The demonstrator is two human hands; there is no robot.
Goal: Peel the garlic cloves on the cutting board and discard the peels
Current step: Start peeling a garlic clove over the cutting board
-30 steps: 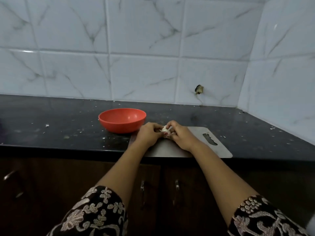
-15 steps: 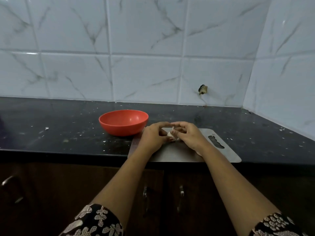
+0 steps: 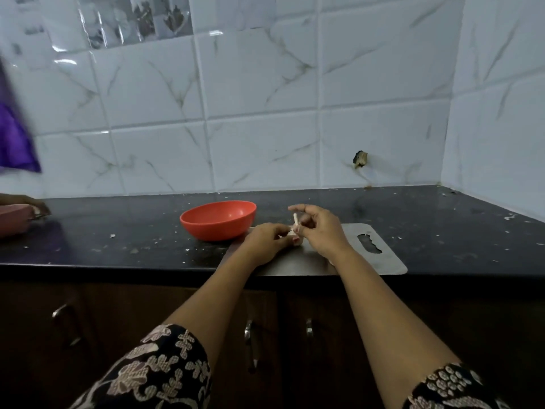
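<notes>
Peeling a garlic clove (image 3: 292, 232) over the steel cutting board (image 3: 383, 262).
Gripping the clove in curled left hand (image 3: 265, 242) fingers (image 3: 278, 228), pinching a peel strip (image 3: 295, 219) with the right hand (image 3: 323, 231), just right of the red bowl (image 3: 218, 221) on the dark desk (image 3: 118, 231).

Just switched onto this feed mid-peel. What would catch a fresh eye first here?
The orange-red bowl stands out on the dark counter, just left of the steel cutting board. Over the board's left end, the left hand holds a garlic clove while the right hand pinches a white strip of peel above it. At the far left edge, another person's hand lies beside a pink thing.
</notes>
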